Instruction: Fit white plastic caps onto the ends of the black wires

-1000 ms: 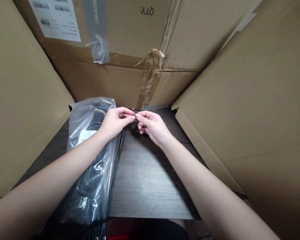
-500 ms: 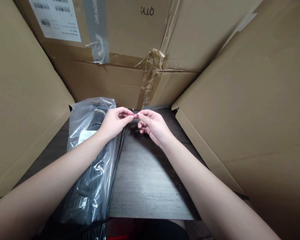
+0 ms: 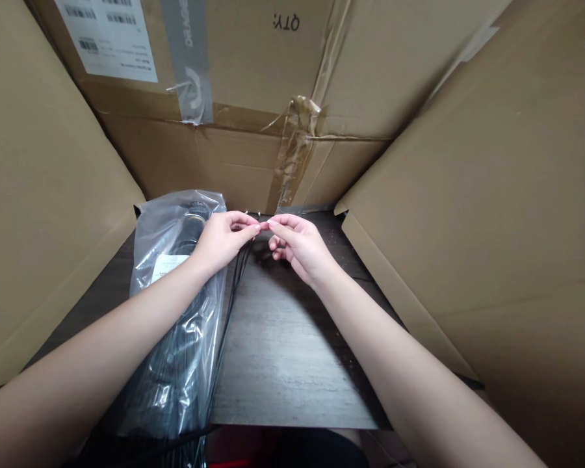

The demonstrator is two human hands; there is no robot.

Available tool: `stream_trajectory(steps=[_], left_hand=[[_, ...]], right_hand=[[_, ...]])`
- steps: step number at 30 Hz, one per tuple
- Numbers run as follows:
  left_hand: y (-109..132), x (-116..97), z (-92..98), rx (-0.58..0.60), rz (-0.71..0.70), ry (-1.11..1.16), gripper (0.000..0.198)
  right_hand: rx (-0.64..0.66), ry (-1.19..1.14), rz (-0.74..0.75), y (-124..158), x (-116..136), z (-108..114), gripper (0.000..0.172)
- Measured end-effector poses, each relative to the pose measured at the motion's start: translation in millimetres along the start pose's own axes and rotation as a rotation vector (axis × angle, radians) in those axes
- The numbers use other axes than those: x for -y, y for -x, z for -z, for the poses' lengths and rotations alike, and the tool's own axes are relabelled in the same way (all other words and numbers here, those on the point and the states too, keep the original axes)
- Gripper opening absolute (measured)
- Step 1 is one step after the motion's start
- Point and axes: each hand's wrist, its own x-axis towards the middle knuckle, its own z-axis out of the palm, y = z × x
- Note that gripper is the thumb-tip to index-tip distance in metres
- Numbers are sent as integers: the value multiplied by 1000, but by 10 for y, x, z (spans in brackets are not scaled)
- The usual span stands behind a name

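Thin black cables point(image 3: 233, 296) run up along the right side of a clear plastic bag point(image 3: 146, 227) to my left hand point(image 3: 227, 237). That hand is closed, pinching the cables near their upper ends, where small pale tips point(image 3: 259, 215) poke out above the fingers. My right hand point(image 3: 295, 240) meets it fingertip to fingertip, thumb and forefinger pressed together at the cable ends; what sits in that pinch is too small to make out. More black cables lie inside the bag, with a white label point(image 3: 168, 265) partly behind my left forearm.
Everything rests on a dark wooden table point(image 3: 283, 364). A large cardboard box point(image 3: 244, 156) with grey tape stands behind. Cardboard panels rise on the left point(image 3: 43, 195) and the right point(image 3: 468, 214). A red object point(image 3: 229, 464) shows below the table's front edge.
The pale cable tips above my left fingers have shifted slightly. Both hands stay in nearly the same place, and the bag has not moved.
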Motion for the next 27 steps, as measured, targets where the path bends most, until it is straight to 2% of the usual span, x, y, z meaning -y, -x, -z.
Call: stream_trajectory(steps=[6,10,15,27], left_hand=[[-8,33,-13,34,-67,-48,20],[-5,30,-19,54,-63,-57,20],[-2,22,-30,73,-60,18,18],[-2,-11,-23,40,-45,53,18]], right_hand=[[-30,37,8,10,-14,-31,46],[-16,42,-5,12,-32,-45,46],[-29,27,-18,-1,-48,-38,46],[-68,8,8,5,-27,-21,48]])
